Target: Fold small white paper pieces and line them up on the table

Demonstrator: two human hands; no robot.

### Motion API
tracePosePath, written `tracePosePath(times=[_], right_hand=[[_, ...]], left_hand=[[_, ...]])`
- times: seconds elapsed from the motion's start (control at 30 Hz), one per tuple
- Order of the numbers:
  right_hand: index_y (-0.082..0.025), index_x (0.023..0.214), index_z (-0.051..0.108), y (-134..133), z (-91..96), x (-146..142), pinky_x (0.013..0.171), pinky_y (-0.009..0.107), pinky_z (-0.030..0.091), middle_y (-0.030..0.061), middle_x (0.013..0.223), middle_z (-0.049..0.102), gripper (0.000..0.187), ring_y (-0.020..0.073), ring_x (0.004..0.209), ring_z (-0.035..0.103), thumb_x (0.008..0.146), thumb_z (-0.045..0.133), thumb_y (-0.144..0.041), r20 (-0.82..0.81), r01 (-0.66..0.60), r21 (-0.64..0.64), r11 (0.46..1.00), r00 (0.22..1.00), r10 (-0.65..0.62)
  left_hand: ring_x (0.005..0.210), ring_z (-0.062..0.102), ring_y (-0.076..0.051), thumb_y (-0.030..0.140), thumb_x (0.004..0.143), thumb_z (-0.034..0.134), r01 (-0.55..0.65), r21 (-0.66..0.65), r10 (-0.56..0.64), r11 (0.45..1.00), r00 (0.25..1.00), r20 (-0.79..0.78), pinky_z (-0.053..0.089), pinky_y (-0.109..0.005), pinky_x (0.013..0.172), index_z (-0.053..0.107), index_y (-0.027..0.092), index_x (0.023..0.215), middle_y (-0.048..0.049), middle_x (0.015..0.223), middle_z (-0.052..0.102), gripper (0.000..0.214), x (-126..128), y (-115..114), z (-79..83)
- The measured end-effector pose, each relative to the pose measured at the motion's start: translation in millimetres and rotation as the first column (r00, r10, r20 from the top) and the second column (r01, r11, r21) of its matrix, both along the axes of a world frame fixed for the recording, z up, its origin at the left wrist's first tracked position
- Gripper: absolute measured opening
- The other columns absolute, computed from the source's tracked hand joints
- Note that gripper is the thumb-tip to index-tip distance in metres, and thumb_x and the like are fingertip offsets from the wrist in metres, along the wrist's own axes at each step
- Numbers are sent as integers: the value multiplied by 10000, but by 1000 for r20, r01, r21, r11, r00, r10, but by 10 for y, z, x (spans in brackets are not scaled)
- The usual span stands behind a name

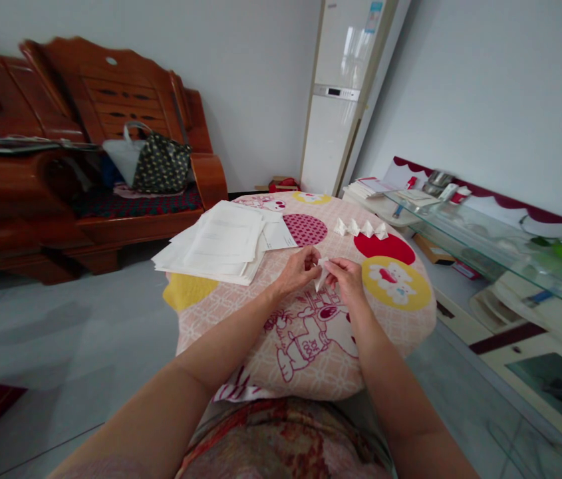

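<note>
Piece: A small white folded paper piece [321,271] sits between your two hands, over the middle of the table, right of the stack.
Long axis: It runs roughly along your line of sight, its narrow tip pointing back toward you and a little to the left; the wider end is up at your fingertips.
Left hand: Your left hand [299,270] is curled in, thumb and fingers pinching the piece from its left side.
Right hand: Your right hand [346,277] pinches it from the other side, thumb and forefinger together near the wide end, the other fingers bent under.
Row: Four similar folded papers, the row [367,230], stand side by side beyond your hands and to the right, just behind the red spot; your right hand is the nearer one.
Stack: The loose white sheets, the stack [223,236], lie beyond and to the left, apart from both hands; your left hand is nearer.
Cloth: The patterned cloth [241,319] covers the table and lies beneath your forearms; whether your fingers touch it, you cannot tell from here.
</note>
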State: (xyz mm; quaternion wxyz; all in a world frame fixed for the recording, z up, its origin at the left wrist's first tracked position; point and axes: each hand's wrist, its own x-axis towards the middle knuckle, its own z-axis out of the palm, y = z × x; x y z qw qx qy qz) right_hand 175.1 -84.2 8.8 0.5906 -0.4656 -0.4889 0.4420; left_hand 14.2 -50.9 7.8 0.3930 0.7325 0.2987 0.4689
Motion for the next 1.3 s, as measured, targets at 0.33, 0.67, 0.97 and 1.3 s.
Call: tracePosePath(times=[0.33,0.67,0.97,1.3], right_hand=[[-176,694,703,23,-51,47,385,216,334,-31,465,550,268,101,395,460,720,737,-440,211,39,71,997,976,-54],[-181,666,661,-23,13,33,400,224,351,-34,503,551,228,101,409,461,707,677,-405,250,38,60,997,967,-52],[-187,683,655,-8,-25,45,414,232,335,-33,532,560,200,108,429,469,744,640,-377,294,0,86,996,955,-25],[-181,671,671,-19,6,41,420,229,340,-27,529,559,200,107,439,458,729,646,-371,275,23,74,997,960,-43]], left_hand=[[628,438,-123,265,749,571,-55,13,56,998,990,-132,317,-241,577,535,176,714,34,627,495,102,0,-25,28],[608,466,-115,282,756,609,44,-47,-46,998,998,-50,349,-239,584,575,161,751,31,634,528,126,-11,-3,22],[587,484,-108,316,741,673,118,-171,-114,978,993,34,376,-236,576,585,163,770,38,628,540,180,-17,-7,26],[517,523,-98,274,769,647,249,-185,-212,951,957,199,409,-226,525,538,171,857,50,605,543,174,-7,41,-5]])
